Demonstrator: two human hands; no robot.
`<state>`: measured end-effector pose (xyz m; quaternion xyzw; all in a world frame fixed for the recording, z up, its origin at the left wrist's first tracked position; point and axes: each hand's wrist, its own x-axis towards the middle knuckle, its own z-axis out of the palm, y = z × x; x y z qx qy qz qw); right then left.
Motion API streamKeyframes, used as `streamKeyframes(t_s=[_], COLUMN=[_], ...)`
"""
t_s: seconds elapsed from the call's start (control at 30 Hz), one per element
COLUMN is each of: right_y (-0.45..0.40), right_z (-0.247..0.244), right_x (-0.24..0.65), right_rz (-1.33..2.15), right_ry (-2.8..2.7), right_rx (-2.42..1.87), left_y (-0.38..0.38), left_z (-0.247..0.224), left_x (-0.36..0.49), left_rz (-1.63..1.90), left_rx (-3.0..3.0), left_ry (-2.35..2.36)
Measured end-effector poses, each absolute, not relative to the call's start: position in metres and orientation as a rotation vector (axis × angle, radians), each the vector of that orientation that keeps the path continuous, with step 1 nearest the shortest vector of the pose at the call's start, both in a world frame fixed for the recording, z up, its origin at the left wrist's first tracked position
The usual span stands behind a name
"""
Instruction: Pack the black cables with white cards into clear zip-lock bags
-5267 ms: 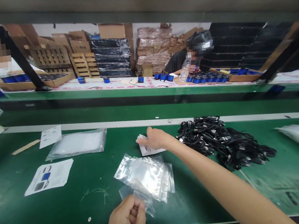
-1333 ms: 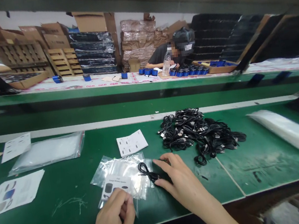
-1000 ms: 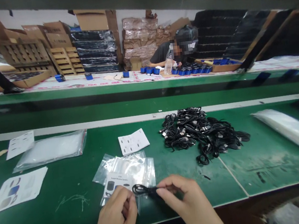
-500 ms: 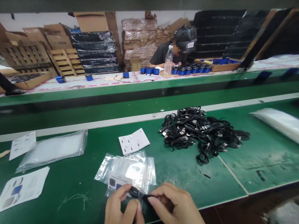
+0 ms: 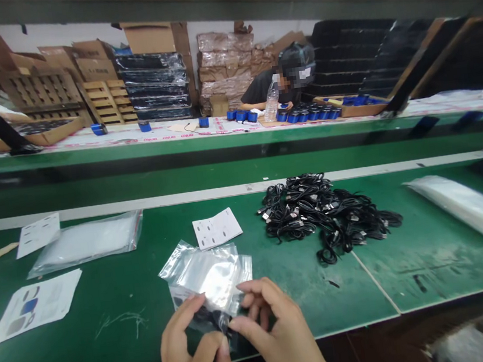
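Observation:
Near the front edge of the table, a small clear plastic bag point(image 5: 197, 320) lies between my hands. A coiled black cable point(image 5: 217, 320) shows at its near end, partly hidden by the film and my fingers. My left hand point(image 5: 189, 352) grips the bag from the left, thumb low and index finger on top. From the right, my right hand point(image 5: 277, 326) has its thumb at the cable end of the bag and its other fingers curled. Just beyond lie several overlapping clear zip bags point(image 5: 212, 269).
Bundled black USB cables point(image 5: 315, 207) are heaped right of centre. A folded leaflet point(image 5: 216, 229) lies behind the bags; printed sheets point(image 5: 37, 306) and a bag pack point(image 5: 90, 240) are left. A long plastic-wrapped pack point(image 5: 469, 209) lies right. A person point(image 5: 263, 87) works beyond the raised shelf.
The black cable, held bare between both hands before, now sits at least partly within the clear bag film. My right fingers have opened somewhat and moved slightly left and up.

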<state>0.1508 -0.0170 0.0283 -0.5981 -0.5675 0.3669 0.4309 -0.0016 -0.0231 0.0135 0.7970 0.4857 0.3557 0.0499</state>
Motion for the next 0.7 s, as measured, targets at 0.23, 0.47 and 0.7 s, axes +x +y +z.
streamKeyframes(t_s=[0.23,0.47,0.7], right_y=[-0.019,-0.017,-0.027], right_z=[0.023,0.008,0.000], right_x=[0.147,0.143,0.147], right_rz=[1.074,0.944,0.045], right_ry=[-1.507,-1.583,-1.854], right_rx=[-1.440,-1.387,-1.125], left_y=[-0.021,-0.025,-0.021], left_z=[0.003,-0.005,-0.001], left_x=[0.001,0.005,0.004], left_rz=[1.227,1.542,1.398], left_rx=[2.305,2.264,2.075], left_ry=[1.496,1.401,1.361])
